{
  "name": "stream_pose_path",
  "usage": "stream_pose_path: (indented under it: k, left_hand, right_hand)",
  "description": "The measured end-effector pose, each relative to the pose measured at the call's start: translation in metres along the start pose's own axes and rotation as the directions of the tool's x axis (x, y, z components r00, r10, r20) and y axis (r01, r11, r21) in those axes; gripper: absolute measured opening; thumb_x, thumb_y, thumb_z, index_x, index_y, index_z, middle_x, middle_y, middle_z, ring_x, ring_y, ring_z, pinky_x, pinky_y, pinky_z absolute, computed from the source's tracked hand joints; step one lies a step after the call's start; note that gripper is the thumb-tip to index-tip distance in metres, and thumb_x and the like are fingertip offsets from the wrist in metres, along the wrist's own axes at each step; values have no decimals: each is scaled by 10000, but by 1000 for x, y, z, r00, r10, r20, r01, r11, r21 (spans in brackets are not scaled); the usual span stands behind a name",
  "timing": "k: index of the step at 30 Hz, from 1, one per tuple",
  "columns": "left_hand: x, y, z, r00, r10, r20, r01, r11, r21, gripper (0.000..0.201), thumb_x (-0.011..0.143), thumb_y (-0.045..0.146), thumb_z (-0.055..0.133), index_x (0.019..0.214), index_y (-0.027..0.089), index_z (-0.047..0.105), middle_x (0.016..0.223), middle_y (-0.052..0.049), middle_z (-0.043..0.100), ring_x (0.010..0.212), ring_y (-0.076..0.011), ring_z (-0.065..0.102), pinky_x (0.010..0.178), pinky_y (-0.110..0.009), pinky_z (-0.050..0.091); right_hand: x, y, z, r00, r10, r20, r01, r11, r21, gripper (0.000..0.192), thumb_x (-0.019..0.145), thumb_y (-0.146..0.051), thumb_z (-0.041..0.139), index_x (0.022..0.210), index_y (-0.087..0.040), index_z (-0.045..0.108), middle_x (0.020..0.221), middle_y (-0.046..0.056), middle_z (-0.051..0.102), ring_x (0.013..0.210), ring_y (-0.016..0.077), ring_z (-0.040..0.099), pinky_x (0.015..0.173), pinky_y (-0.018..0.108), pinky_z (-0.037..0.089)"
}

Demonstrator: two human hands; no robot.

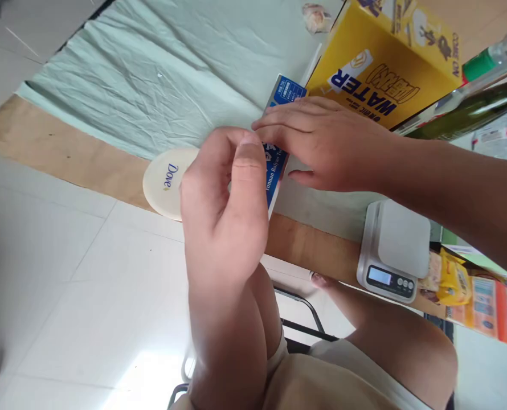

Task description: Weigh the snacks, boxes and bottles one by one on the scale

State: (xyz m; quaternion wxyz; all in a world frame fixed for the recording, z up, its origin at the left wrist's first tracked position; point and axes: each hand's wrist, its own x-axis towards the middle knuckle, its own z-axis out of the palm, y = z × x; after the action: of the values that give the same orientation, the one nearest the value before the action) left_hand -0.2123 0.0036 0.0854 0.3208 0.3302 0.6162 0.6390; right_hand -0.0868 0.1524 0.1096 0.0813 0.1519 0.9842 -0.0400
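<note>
Resting flat on a long blue-and-white cardboard box (278, 154), the right hand (322, 145) lies palm down with its fingers stretched together across the box's upper face, touching it rather than closing around it. The left hand (223, 210) is raised in front of the camera, fingers curled in and the thumb pressed toward the fingertips at the near end of the same box; whether it actually pinches the box edge or a flap cannot be told, since the hand hides that spot. The box lies on the pale green cloth (159, 74) that covers the wooden surface (65, 151), its near end reaching past the cloth's edge.

Just left of the left hand, partly hidden behind it, sits a round cream-coloured lid printed "Dove" (166, 179), at the border between the cloth and bare wood. Behind the right hand stands a yellow cardboard carton marked "WATER" (377, 68), tilted, touching or nearly touching the far end of the blue box. A dark green glass bottle (471, 108) lies beside the carton at the right. A small grey digital kitchen scale (392, 250) stands near the surface's edge, below the right forearm, with yellow and orange packets (475, 285) just beyond it.
</note>
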Motion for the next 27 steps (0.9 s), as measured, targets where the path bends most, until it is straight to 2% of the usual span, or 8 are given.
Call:
stream_pose_path:
  k: [5,10,15,18,20,22,24,27]
  left_hand:
    - [-3,6,3,996,-70,-47,66,995,-76,298,1021,216,530,728,238,581,798,3,636,831,-149,651,720,-323,528]
    - [-3,8,5,991,-110,-80,109,994,-25,315,983,244,494,681,249,584,772,14,666,868,-175,683,701,-378,543]
    - [-5,4,4,997,-39,-73,39,999,-7,289,1004,235,502,740,232,620,785,38,677,882,-151,706,773,-384,590]
    - [-5,0,3,997,60,45,-64,995,77,212,1022,208,524,854,232,652,817,47,686,898,-158,716,812,-385,611]
    - [-4,-4,5,977,100,191,-125,984,129,126,1000,176,565,980,241,671,1012,11,750,1032,-192,732,944,-413,624]
    - [-3,-10,10,950,97,298,-170,958,230,215,942,109,580,1081,240,679,1234,-52,743,1212,-247,709,1116,-472,576]
    - [-3,-16,17,942,44,334,-184,899,398,340,877,73,603,1149,255,696,1356,-88,700,1358,-326,647,1239,-576,475]
    - [-7,-24,30,944,-32,329,-184,777,602,424,849,97,648,1209,312,709,1475,-104,639,1509,-422,513,1304,-718,322]
  right_hand:
    - [10,-6,0,995,84,62,-83,996,-11,591,990,-303,567,1575,-357,501,1691,-8,496,1558,288,487,1341,509,360]
    - [14,-7,-5,995,80,57,-72,989,-131,546,980,-350,552,1526,-379,547,1600,6,566,1449,287,548,1295,508,393]
    - [-16,-10,-4,999,-1,39,9,979,-204,464,969,-299,552,1427,-323,616,1461,52,649,1282,297,654,1180,531,458]
    - [-49,-11,8,988,-125,-87,98,960,-261,364,1017,-259,459,1337,-292,629,1364,50,704,1182,245,696,1030,461,503]
    - [-68,-11,20,971,-181,-154,131,949,-288,324,1022,-255,459,1299,-280,624,1310,49,728,1145,226,706,955,420,496]
    - [-79,-8,32,963,-202,-178,144,945,-295,294,1001,-233,505,1267,-259,628,1262,59,746,1116,218,709,922,395,480]
    - [-83,-6,43,966,-204,-157,151,943,-296,265,982,-208,543,1224,-239,645,1225,73,758,1092,224,712,907,387,470]
    - [-85,-4,54,987,-121,-107,86,955,-285,283,975,-157,532,1205,-242,673,1235,82,764,1104,236,716,921,397,477]
